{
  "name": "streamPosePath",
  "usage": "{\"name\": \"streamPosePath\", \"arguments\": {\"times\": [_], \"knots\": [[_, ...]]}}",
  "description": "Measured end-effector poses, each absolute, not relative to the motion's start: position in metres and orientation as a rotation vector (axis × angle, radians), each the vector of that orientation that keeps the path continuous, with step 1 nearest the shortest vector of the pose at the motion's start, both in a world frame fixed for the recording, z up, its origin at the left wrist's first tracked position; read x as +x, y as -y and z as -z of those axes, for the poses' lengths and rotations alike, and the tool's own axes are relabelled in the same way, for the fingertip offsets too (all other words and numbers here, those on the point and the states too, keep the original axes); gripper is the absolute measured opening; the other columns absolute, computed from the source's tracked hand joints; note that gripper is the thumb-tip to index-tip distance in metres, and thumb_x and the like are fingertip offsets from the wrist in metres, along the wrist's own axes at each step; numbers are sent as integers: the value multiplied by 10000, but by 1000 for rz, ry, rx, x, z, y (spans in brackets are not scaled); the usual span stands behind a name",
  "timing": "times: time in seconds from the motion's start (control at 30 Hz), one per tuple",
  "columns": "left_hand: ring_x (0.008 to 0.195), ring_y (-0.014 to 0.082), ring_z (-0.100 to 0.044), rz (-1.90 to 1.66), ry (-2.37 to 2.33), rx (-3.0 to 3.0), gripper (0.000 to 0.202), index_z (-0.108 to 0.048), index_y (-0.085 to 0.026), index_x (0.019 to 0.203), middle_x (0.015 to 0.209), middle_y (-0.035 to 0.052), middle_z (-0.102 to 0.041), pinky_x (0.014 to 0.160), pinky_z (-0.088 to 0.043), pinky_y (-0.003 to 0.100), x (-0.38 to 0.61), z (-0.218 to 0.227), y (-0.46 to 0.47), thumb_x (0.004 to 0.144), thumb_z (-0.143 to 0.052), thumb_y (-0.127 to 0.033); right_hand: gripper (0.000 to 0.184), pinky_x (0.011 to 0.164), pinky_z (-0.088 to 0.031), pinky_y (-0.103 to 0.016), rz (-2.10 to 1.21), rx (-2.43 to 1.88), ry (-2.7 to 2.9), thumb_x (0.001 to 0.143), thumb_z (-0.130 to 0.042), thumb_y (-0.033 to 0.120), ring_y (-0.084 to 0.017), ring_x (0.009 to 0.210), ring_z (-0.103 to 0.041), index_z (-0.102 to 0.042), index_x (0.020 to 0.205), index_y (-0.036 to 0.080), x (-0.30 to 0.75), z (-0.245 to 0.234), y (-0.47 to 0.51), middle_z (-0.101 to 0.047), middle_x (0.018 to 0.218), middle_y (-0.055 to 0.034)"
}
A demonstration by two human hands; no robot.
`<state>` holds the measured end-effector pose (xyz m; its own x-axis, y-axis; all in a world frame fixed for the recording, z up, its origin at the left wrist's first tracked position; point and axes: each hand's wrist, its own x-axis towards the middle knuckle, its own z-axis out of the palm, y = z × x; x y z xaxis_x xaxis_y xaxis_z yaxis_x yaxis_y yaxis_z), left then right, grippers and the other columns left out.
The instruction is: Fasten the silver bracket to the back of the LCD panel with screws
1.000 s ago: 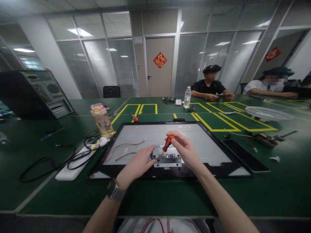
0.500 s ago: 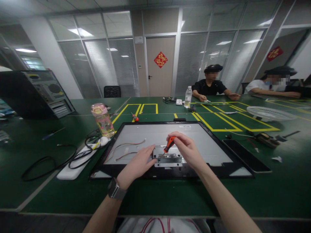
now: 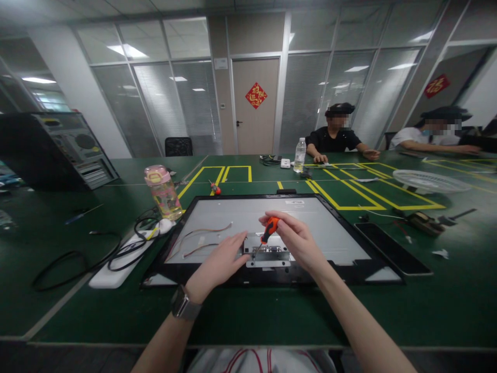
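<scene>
A screwdriver [image 3: 271, 228] with an orange and black handle slants down to the left edge of a metal bracket [image 3: 277, 256]. My right hand [image 3: 297, 238] is closed around its handle, fingers bent over the top. Flat and stretched out, my left hand [image 3: 219, 261] rests at the bracket's left end, fingertips and thumb apart and touching its edge. The bracket sits low on the grey back of a flat display panel [image 3: 326, 228] with a black frame. Thin wires [image 3: 202, 230] lie on the panel left of the bracket. The screwdriver's tip is too small to make out clearly.
Left of the panel are a white power strip [image 3: 111, 274], black cable [image 3: 58, 282] and pink-lidded bottle [image 3: 161, 191]. A dark phone-like slab [image 3: 392, 248] lies right. Beyond are a water bottle [image 3: 300, 155] and two people. A computer case [image 3: 50, 150] stands far left.
The screwdriver handle and my right hand have shifted slightly left. My left hand stays against the bracket. Across the table, one person's hand has moved a little.
</scene>
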<state>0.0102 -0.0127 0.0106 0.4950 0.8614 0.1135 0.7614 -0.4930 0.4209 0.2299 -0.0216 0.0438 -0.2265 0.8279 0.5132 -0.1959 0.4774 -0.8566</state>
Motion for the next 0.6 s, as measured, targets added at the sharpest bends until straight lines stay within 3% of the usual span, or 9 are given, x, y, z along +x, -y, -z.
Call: {"name": "streamPosePath", "arguments": {"times": [0.17,0.33,0.5,0.6], "knots": [[1357,256,-414,-429,-1364,2413,566,-373,-173,1434,1487,126,-423,1132,-296,401,12,-13,14,922,-497,-376,211,819,-540,-329,-1003,-603,1505,845,-679,389,-190,933,-647,-728,1025,292,229,-43,20,-648,1062,-33],[1363,257,-408,-433,-1370,2425,568,-365,-176,1437,1493,124,-415,1132,-290,401,11,-11,13,924,-489,-386,287,948,-492,-401,-966,-640,1526,922,-569,398,-213,1018,-642,-665,1170,289,230,-45,20,-703,1054,-47],[1347,258,-429,-446,-1360,2432,557,-373,-184,1429,1484,125,-429,1125,-301,407,10,-10,12,924,-490,-388,242,810,-539,-321,-924,-635,1547,862,-648,402,-188,911,-637,-696,1072,292,228,-47,21,-645,1069,-37],[1346,260,-429,-454,-1351,2428,565,-375,-181,1429,1480,129,-433,1124,-305,406,10,-10,12,920,-499,-391,248,852,-526,-337,-910,-660,1566,891,-607,406,-190,926,-628,-683,1098,295,230,-47,21,-644,1062,-40]]}}
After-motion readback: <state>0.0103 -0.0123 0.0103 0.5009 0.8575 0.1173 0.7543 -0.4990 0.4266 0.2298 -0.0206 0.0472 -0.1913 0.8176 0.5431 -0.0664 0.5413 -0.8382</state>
